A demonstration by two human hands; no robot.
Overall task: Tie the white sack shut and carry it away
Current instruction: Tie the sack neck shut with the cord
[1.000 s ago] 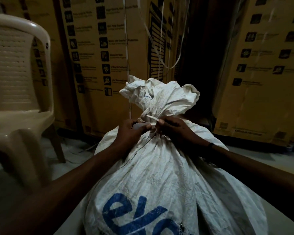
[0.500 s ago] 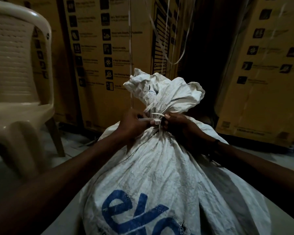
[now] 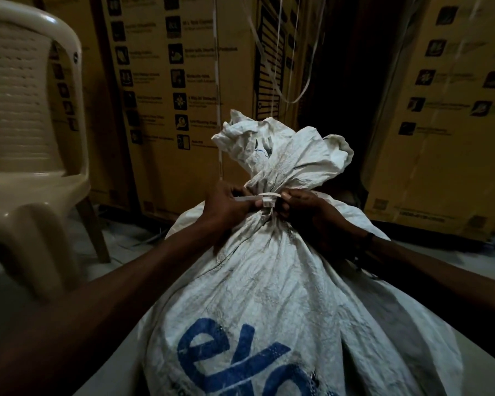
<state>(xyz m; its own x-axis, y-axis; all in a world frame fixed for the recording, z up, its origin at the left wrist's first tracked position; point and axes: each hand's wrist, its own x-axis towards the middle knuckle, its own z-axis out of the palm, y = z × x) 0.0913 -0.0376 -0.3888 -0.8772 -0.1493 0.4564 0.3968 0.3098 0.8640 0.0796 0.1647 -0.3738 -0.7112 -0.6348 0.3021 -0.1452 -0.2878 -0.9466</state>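
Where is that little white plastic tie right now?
In the head view, the white plastic tie sits just above centre, wrapped round the gathered neck of the white sack, pinched between the left hand and right hand.

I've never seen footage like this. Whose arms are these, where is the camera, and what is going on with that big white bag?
No machine here: the arms belong to a person, and the single camera sits on their head, looking forward and down, so you see roughly what they see. In front of them stands a full white sack with blue lettering, its top bunched into a neck. A white plastic tie goes around that neck. The left hand pinches the tie's loose end, while the right hand grips the neck beside the tie's small lock. To the left stands a cream plastic chair; behind the sack are big cardboard boxes with printed icons. The room is dim, so finer details are hard to make out.
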